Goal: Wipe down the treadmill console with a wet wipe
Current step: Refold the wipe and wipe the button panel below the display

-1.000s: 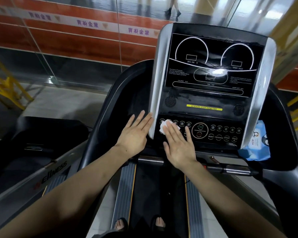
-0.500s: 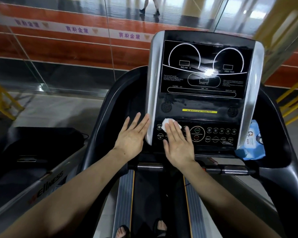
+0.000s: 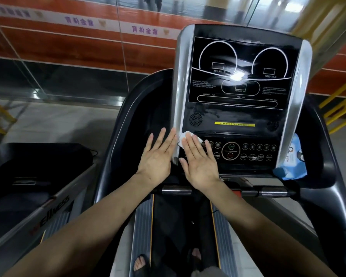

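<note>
The black treadmill console (image 3: 238, 114) with silver side rails stands in front of me, its surface streaked and glossy. My right hand (image 3: 198, 160) lies flat on the left end of the button panel, pressing a crumpled white wet wipe (image 3: 183, 137) under its fingertips. The wipe sticks out at the panel's upper left corner, against the silver rail. My left hand (image 3: 158, 156) rests flat, fingers apart, on the black side tray just left of that rail, holding nothing.
A blue pack of wipes (image 3: 292, 162) leans in the right side tray. A chrome handlebar (image 3: 272, 191) runs below the console. A second treadmill (image 3: 38, 176) stands at the left. Glass wall ahead, yellow railings (image 3: 340, 102) at the right. My feet are on the belt.
My right hand has slid the wipe left along the button row to the silver rail's edge. The left hand has stayed in place. My head has shifted, so the console sits further right.
</note>
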